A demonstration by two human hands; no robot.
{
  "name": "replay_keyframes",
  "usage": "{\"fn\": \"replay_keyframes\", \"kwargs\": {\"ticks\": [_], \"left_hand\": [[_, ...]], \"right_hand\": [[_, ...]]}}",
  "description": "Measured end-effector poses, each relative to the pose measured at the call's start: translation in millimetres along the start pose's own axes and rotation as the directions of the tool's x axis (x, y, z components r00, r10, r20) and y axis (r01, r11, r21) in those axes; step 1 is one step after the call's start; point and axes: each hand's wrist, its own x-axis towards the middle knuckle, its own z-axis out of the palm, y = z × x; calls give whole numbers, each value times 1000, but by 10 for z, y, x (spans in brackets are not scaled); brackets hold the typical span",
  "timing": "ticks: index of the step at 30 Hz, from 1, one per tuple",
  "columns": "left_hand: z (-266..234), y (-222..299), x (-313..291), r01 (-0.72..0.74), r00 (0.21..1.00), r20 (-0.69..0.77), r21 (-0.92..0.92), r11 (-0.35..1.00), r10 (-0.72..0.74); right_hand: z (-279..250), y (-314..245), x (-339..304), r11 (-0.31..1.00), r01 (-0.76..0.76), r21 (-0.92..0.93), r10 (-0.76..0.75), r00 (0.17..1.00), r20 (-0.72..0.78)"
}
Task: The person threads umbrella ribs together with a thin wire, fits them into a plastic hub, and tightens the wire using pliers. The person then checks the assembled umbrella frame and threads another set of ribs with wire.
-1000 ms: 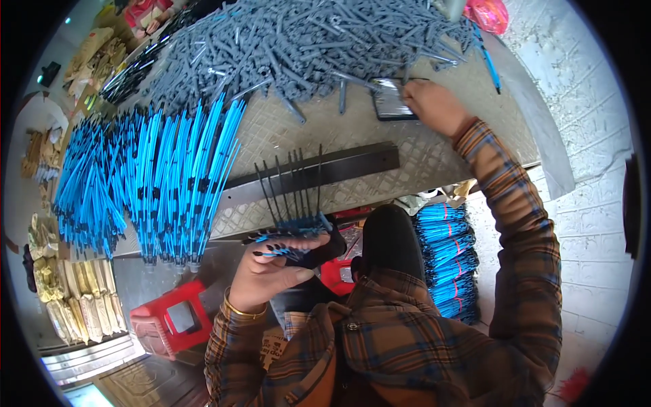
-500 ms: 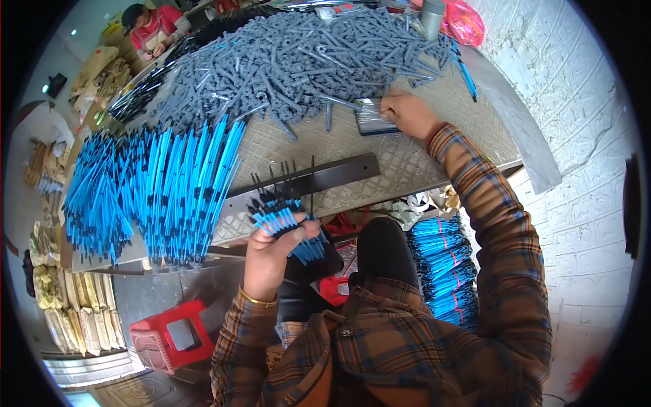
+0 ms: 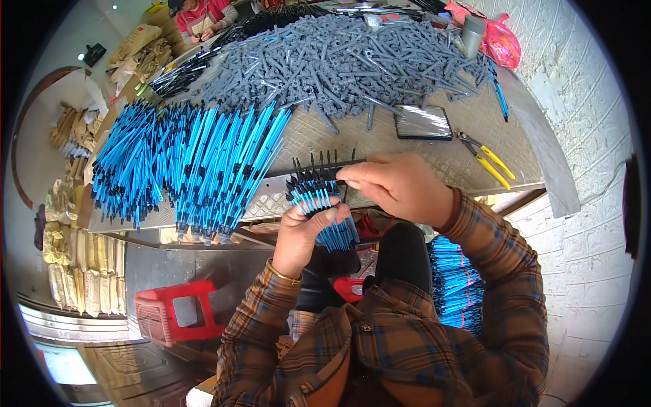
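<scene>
While your left hand [image 3: 306, 234] clamps the fanned bundle of blue plastic pens [image 3: 324, 207] at the table edge, your right hand [image 3: 400, 186] pinches a black tip; seating looks underway; next, align it carefully.

Yellow-handled pliers [image 3: 489, 160], pink bag [image 3: 503, 42], red stool [image 3: 175, 319]
</scene>
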Motion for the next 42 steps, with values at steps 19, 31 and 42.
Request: {"fn": "replay_keyframes", "kwargs": {"ticks": [19,31,42], "left_hand": [[3,31,-26,-11,1000,14,12,1000,11],[-3,34,-14,-71,996,63,77,994,67],[-49,10,-9,-86,991,111,104,991,74]], "right_hand": [[68,-58,11,999,33,-43,-34,999,-34],[139,-152,51,1000,4,21,-3,1000,-20],[124,-197,104,999,-24,-26,25,997,67]]}}
